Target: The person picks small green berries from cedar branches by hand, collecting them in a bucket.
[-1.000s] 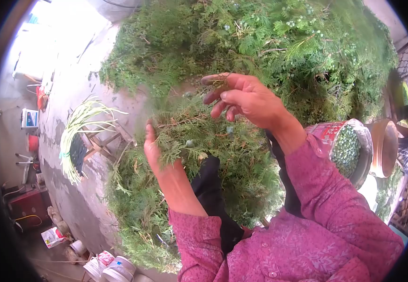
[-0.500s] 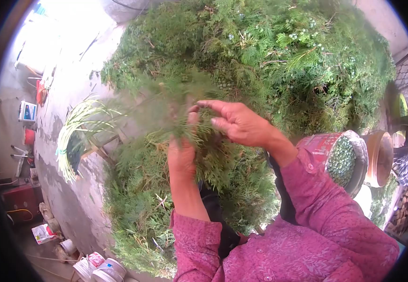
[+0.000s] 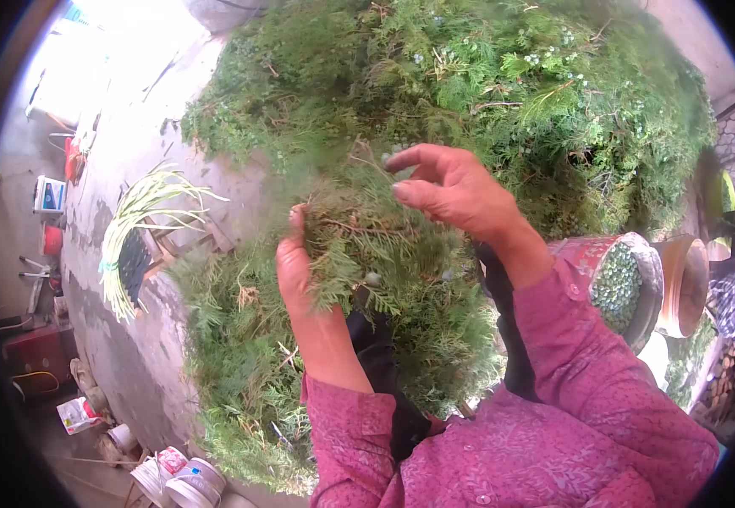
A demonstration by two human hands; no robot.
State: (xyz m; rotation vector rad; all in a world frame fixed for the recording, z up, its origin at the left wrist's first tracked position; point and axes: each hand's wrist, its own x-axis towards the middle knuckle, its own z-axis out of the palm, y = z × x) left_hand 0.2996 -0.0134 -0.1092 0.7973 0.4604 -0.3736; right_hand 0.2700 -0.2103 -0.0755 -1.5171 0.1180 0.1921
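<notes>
My left hand is closed around a leafy green cypress branch, its fingers partly hidden by the foliage. Pale round berries show on the lower sprays. To the right of the branch's upper end, my right hand is raised with thumb and forefinger curved and apart at the tips. Those fingertips are beside thin twigs, and I see nothing clearly held between them. Behind both hands rises a large heap of cut cypress, dotted with berries on its upper right.
A red-and-white bucket of green berries stands at right, beside a brownish bucket. More cut greenery lies around my legs. On the concrete floor at left are a wooden stool, a bundle of pale green stems and wire spools.
My left hand has moved left and slightly up with the branch, which now shows more clearly. My right hand has shifted right and up, away from the left hand.
</notes>
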